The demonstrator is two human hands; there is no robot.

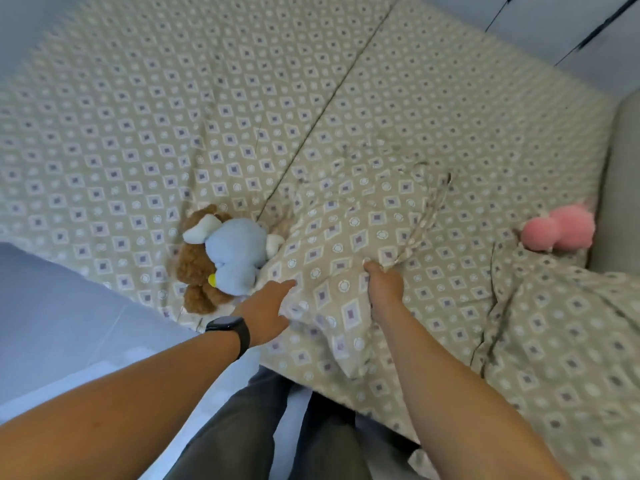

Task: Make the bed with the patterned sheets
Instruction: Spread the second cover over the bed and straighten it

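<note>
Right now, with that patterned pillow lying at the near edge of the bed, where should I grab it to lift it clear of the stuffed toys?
Probably by its two short ends, coming from the near side. The pillow lies crosswise; the right hand already grips its frilled right edge, while the left hand rests on the left end. That end touches the blue plush on the brown teddy, so curl the fingers underneath it there.

Open sheet [138,109] lies across the far and left bed area. 2 plush toys [221,261] block the near-left edge; 1 pink plush toy [557,232] blocks the right edge beside the headboard [620,188].
</note>
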